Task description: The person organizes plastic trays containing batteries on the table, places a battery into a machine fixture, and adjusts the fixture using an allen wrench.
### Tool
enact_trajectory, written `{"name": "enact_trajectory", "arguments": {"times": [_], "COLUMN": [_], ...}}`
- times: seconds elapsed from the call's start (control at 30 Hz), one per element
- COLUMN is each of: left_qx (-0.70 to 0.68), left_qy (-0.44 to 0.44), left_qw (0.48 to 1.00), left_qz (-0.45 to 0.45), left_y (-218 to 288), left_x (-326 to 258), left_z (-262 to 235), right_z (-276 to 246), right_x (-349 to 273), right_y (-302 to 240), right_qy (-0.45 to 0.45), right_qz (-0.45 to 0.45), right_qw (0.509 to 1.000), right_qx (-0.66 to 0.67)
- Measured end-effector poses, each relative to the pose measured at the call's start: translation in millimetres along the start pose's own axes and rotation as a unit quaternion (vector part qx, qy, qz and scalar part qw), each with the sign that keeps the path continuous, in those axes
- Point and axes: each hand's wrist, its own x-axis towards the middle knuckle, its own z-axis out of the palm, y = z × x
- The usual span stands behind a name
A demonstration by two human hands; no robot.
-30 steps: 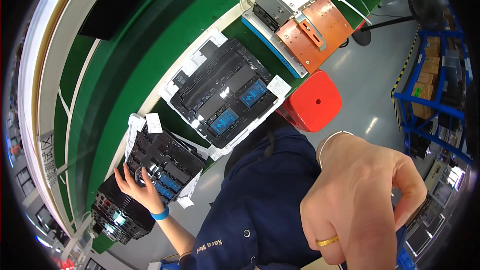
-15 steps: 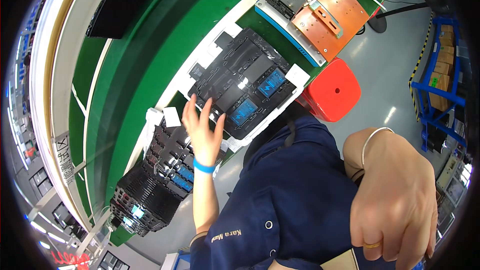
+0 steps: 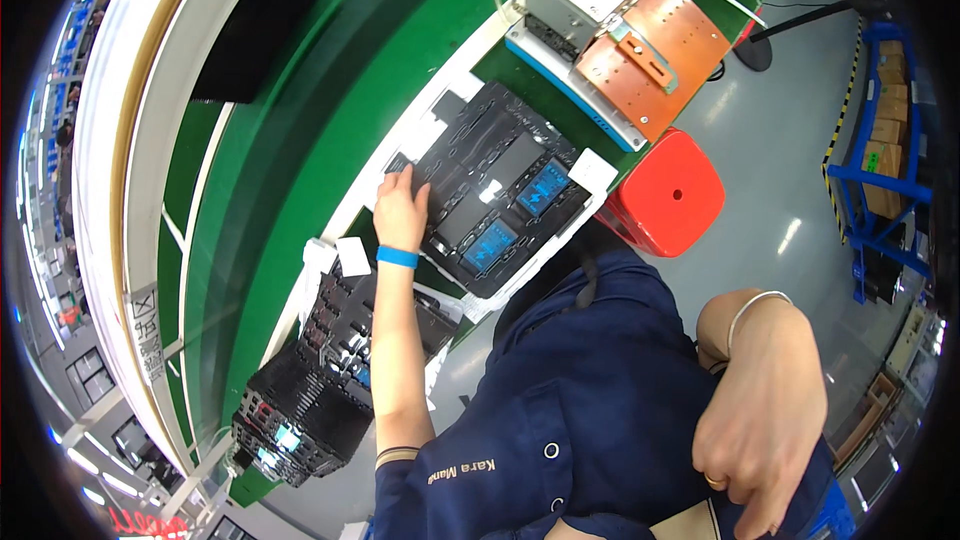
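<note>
My left hand (image 3: 402, 208) lies flat, fingers apart, on the near left corner of the black tray (image 3: 497, 190) that sits on the green table (image 3: 300, 160), gripping nothing that I can see; a blue band (image 3: 397, 257) circles that wrist. The tray is a wide moulded piece with two blue blocks (image 3: 520, 210) seated in its pockets, and it rests on a white sheet whose corners stick out beyond it. My right hand (image 3: 757, 430) hangs loose and empty down by my side, fingers half curled, well apart from the table, with a ring on one finger and a bangle (image 3: 752, 306) at the wrist. I judge that I am steadying or squaring up this tray, with only one hand on the job. Further along to my left stand two more black trays (image 3: 340, 360), loaded and stacked close together, with a white card (image 3: 353, 256) just beside them. Beyond the tray is a grey unit with an orange plate (image 3: 650, 45) on it, and a red stool (image 3: 672, 192) stands on the floor just off the table edge. A next move on the tray would call for a firm hold at its edge, and likely my other hand brought up, since the piece is broad and the sheet beneath looks free to slide
</note>
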Motion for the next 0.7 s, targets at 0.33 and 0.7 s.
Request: {"name": "enact_trajectory", "arguments": {"times": [0.33, 0.7], "left_qx": [-0.054, -0.517], "left_qy": [-0.017, -0.235], "left_qw": [0.998, 0.817], "left_qz": [0.018, -0.103], "left_y": [-4, -17], "left_x": [14, -1], "left_z": [-13, -45], "right_z": [11, 42], "right_x": [-100, -228], "right_y": [39, 140], "right_qy": [0.328, 0.583], "right_qz": [0.219, 0.462], "right_qw": [0.918, 0.657], "right_qx": [0.04, 0.124]}}
